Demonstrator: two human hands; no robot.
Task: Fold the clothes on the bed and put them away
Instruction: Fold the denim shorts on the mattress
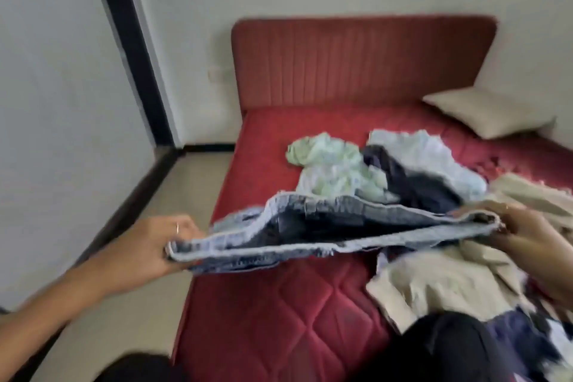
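we see a pair of blue jeans [325,226] stretched between two hands above the red quilted mattress [279,313], held off the surface at the waistband. the left hand [161,245] has its fingers curled around one end of the denim, thumb below and fingers on top, a ring on one finger; the right hand [530,236] pinches the other end, fingers wrapped over the fabric edge. the long axis of what we see of the jeans runs left to right across the view, tilted a little — the left end sits lower and nearer us, the right end higher, and the band sags and opens in the middle so we look into its darker inside. nothing here serves as a container; the bed itself carries the loose clothes. behind the jeans lies a pale green garment [328,164], touching a dark navy piece [412,183] and a light blue one [434,158] heaped together. to the right, under and beside the right hand, lies crumpled beige clothing [440,282], and a dark blue and white item [533,341] pokes in at the lower right — it is blurred and we cannot tell what it is. a beige pillow [486,115] rests near the red padded headboard [356,62]. the whole picture is motion-blurred.
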